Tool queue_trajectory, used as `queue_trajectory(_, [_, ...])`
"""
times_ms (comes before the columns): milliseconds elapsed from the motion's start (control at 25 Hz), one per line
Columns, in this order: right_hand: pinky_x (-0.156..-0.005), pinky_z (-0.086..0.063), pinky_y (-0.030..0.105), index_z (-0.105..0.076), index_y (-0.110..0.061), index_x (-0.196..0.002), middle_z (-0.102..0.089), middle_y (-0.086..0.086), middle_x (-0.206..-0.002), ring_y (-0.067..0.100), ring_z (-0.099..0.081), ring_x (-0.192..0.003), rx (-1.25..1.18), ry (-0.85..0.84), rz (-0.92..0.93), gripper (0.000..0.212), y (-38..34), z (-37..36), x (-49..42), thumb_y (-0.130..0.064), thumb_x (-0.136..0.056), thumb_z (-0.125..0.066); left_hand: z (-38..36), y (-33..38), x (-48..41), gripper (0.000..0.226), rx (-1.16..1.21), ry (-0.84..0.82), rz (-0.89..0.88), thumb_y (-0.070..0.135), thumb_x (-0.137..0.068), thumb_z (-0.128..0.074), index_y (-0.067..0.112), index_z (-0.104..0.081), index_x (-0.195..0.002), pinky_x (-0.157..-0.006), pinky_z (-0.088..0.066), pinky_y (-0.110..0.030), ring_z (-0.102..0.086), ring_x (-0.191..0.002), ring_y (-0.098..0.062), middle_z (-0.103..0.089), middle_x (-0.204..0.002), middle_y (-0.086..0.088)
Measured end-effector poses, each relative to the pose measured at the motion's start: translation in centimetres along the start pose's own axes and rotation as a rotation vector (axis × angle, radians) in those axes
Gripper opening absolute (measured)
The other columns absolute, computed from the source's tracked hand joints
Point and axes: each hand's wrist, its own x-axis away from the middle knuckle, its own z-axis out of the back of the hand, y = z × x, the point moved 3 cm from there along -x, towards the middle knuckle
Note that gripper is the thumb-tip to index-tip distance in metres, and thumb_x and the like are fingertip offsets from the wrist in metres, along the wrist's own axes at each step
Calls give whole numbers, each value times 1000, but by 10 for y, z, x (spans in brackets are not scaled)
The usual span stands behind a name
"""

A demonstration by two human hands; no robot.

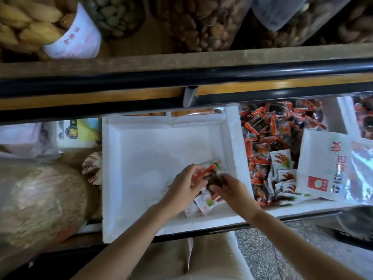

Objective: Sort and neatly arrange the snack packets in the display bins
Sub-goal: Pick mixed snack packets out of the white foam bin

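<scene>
Your two hands meet in the middle bin (145,158), over its 4 o'clock corner. Your left hand (187,183) pinches the red edge of one dark packet (214,179) with curled fingers, and your right hand (232,190) grips that packet's dark body. Beneath them lies a small loose pile of white packets (207,203). At least three show at 6 o'clock of your hands and one more at 12 o'clock, but blur hides the exact count. At 3 o'clock of this bin, the right bin (298,210) holds a heap of red-and-dark packets (272,126), too many to count. At least four pale packets (280,158) lie on the heap, just beside one large white bag (323,158) at its 4 o'clock.
</scene>
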Motion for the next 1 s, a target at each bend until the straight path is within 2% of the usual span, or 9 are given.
queue_trajectory(160, [-49, -44, 10, -61, -10, -95, -63, -5, -71, 9, -61, -59, 140, 315, -34, 15, 2, 100, -29, -24, -91, -59, -36, -9, -34, 39, -341, -89, -28, 20, -97, -51, 13, -43, -135, -100, -38, -32, -46, -119, -19, -44, -135, -4])
queue_trajectory(240, [-62, -53, 22, -64, -12, -92, -66, 0, -74, 16, -64, -63, 163, 445, -61, 18, 2, 145, -54, -29, -90, -60, -51, -17, -45, 48, -500, -193, -7, 19, -98, -50, 16, -35, -143, -108, -32, -38, -35, -133, -22, -31, -149, -2])
queue_trajectory(320, [-77, -57, 40, -64, -15, -98, -70, 3, -89, 19, -69, -79, -1, 523, -86, 25, 3, 172, -70, -36, -84, -64, -62, -23, -51, 53, -578, -278, 25, 20, -98, -49, 16, -29, -147, -112, -28, -40, -26, -140, -23, -20, -157, 0])
queue_trajectory(360, [-78, -58, 39, -61, -14, -107, -69, 0, -97, 15, -68, -85, -60, 537, -75, 35, 2, 174, -71, -38, -82, -65, -64, -24, -52, 54, -587, -302, 39, 20, -98, -49, 16, -28, -147, -113, -27, -41, -25, -141, -22, -17, -158, 0])
queue_trajectory(480, [-73, -53, 19, -47, -9, -124, -59, -5, -102, 8, -60, -87, -6, 404, -30, 40, 5, 131, -49, -19, -89, -62, -59, -32, -45, 56, -535, -255, 55, 22, -96, -52, 18, -28, -147, -117, -24, -41, -25, -142, -19, -22, -157, 1])
queue_trajectory(600, [-108, -32, 24, -41, -14, -136, -50, -2, -132, 15, -42, -126, 260, 150, 41, 49, 22, 54, -22, -17, -90, -59, -40, -56, -22, 58, -616, -184, 97, 31, -93, -55, 22, -29, -144, -116, -24, -44, -24, -141, -16, -26, -152, 2])
queue_trajectory(720, [-118, -5, 25, -27, -18, -145, -29, -3, -151, 15, -14, -143, 551, 56, 175, 57, 29, 13, -31, -16, -94, -52, -24, -75, 0, 59, -675, -180, 121, 36, -92, -57, 21, -31, -143, -109, -33, -36, -30, -135, -16, -32, -145, 0])
queue_trajectory(880, [-116, 2, 35, -8, -20, -150, -3, -1, -158, 23, 2, -145, 687, -66, 124, 77, 32, -10, -59, -13, -91, -56, -21, -78, 8, 60, -641, -214, 86, 45, -90, -57, 18, -37, -139, -104, -36, -29, -36, -127, -14, -40, -137, 1])
queue_trajectory(1000, [-116, -12, 40, -15, -19, -148, -13, 2, -156, 29, -10, -143, 698, -107, 41, 78, 44, -17, -68, -19, -87, -63, -22, -74, 1, 57, -579, -212, 120, 49, -95, -45, 17, -35, -140, -107, -33, -32, -36, -128, -15, -39, -138, 0])
